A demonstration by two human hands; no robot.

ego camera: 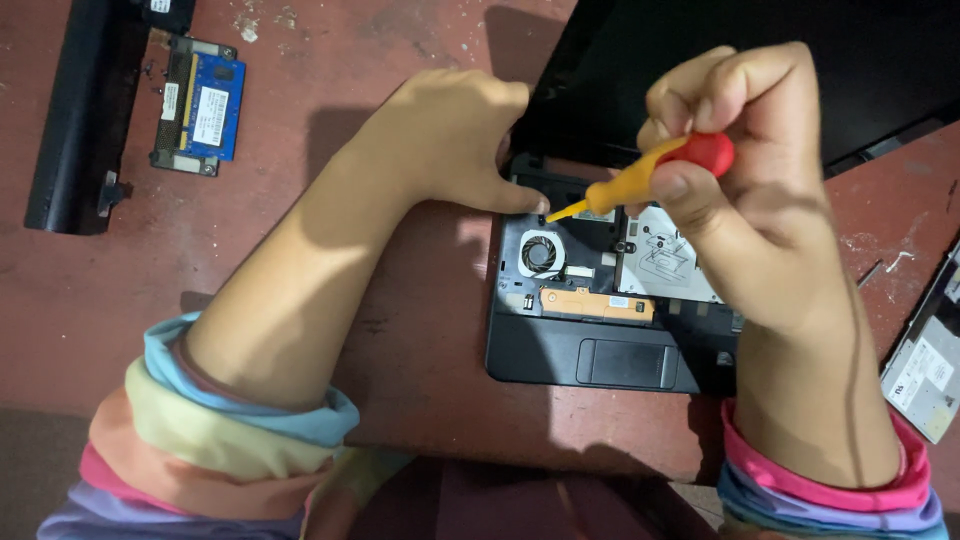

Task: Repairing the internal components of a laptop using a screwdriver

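Observation:
A small black laptop (520,340) lies opened up on the reddish table, its keyboard removed so a round cooling fan (541,252), an orange strip (597,303) and a silver plate (670,262) show. My left hand (450,135) rests on the laptop's upper left corner, thumb pressed beside the fan. My right hand (745,190) grips a screwdriver (650,170) with a yellow shaft and red cap, its tip pointing down-left just above the fan.
A long black battery (75,120) lies at the far left beside two blue memory modules (200,105). The laptop's dark screen (800,60) stands open behind. A flat silver drive (925,365) lies at the right edge.

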